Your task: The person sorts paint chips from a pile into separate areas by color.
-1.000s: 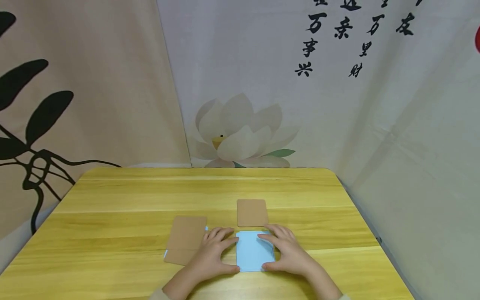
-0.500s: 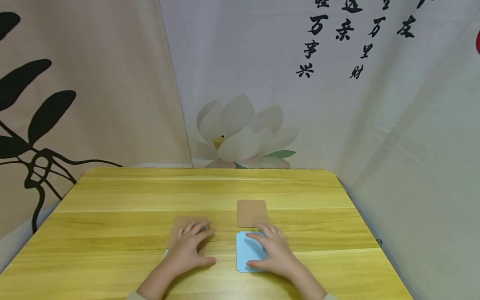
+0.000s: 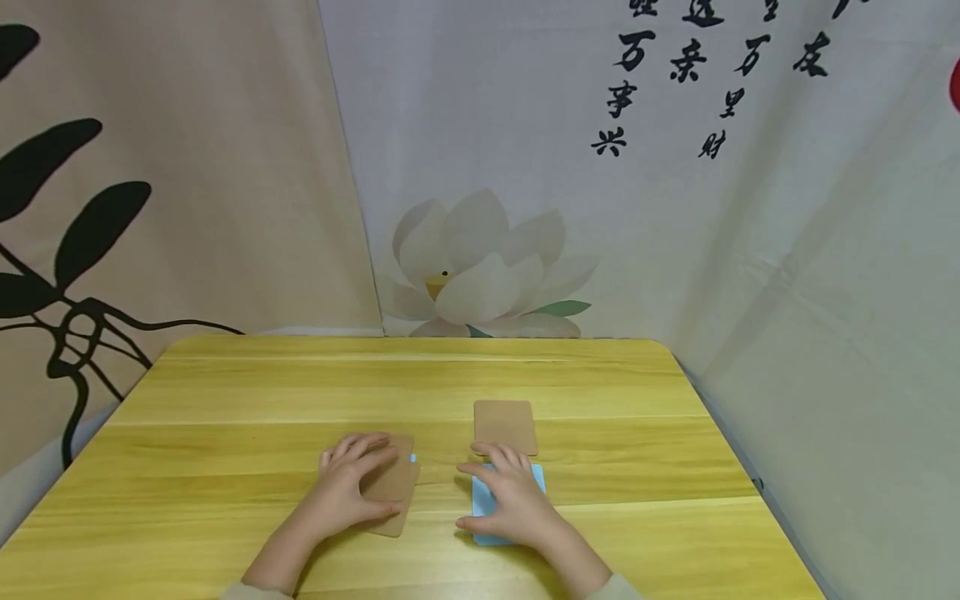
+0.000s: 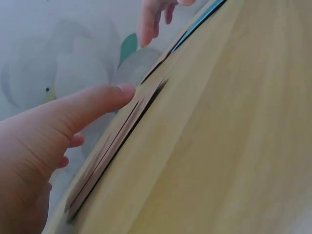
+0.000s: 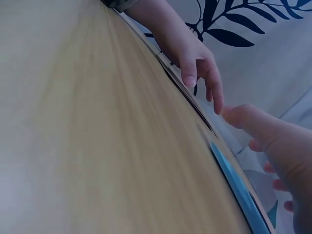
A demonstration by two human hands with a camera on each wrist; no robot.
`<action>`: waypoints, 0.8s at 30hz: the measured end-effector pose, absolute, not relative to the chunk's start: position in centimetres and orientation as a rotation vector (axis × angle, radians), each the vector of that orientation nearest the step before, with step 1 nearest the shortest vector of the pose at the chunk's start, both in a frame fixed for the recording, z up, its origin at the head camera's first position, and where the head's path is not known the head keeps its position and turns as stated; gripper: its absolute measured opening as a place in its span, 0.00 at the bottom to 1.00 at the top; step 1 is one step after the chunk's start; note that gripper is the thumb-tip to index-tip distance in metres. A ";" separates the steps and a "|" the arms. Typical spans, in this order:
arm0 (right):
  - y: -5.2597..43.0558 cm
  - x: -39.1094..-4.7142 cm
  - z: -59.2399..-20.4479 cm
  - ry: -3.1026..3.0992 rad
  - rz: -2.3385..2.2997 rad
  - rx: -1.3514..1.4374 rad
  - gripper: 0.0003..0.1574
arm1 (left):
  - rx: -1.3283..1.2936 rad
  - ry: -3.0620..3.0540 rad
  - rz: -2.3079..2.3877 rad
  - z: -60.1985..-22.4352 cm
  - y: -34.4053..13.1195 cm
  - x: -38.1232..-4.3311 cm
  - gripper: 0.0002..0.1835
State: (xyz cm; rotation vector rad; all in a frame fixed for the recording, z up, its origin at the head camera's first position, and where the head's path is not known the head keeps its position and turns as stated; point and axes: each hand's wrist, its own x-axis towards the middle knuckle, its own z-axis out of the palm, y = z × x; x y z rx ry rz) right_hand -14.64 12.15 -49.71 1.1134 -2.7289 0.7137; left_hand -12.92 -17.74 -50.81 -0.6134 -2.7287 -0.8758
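The brown cards (image 3: 393, 486) lie on the table, in front of the person and a little to the left; at least two of them overlap, and their edges do not match exactly. At their right side, near the far end, a small bit of blue shows from under them. The left hand (image 3: 341, 490) is over these cards and covers their left part, with its thumb and fingers spread apart; whether its fingertips touch them, I cannot tell.

To the right of this pile, well apart from it, lies the blue card (image 3: 483, 500); I cannot tell if it is one card or several. The right hand (image 3: 517, 504) hovers above it with spread thumb and fingers, gripping nothing, and hides a large part of it. The two hands are apart from each other.

Just behind the blue card, a single brown square (image 3: 504, 422) lies flat. All rest on a yellowish wooden table (image 3: 637, 450). Behind the table hangs a pale cloth (image 3: 825, 250), on which a lotus flower (image 3: 487, 258) and black characters (image 3: 620, 98) are printed.
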 end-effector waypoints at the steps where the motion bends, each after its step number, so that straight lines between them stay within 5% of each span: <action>1: 11.8 -14.7 -49.7 -2.729 0.707 1.117 0.43 | -0.614 -2.727 -0.884 -50.8 -18.0 -12.9 0.44; 24: 4.6 -15.3 -49.7 -2.790 0.690 1.093 0.48 | -0.532 -2.768 -0.873 -51.2 -22.1 -13.2 0.46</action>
